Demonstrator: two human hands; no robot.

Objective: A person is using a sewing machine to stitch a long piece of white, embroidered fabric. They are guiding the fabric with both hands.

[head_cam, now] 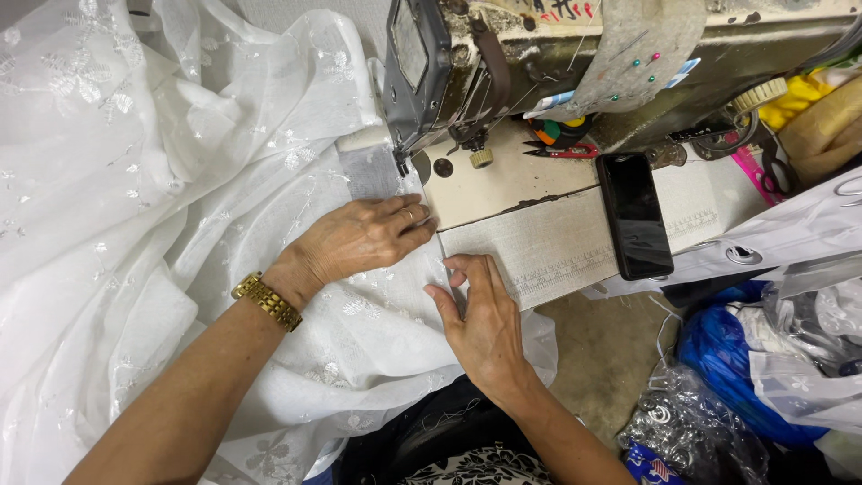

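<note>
Left hand [364, 235] and right hand [485, 319], both flat and open, press the white sheer fabric [180, 224] along its folded edge at the sewing machine [539, 63] bed, hem strip running toward the needle, which is hidden; black phone [634, 216] lies clear to the right.

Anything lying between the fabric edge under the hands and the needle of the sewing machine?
Nothing visible does. The left hand and right hand press flat on the white fabric, whose edge runs unobstructed to the needle. The phone lies off to the right.
</note>
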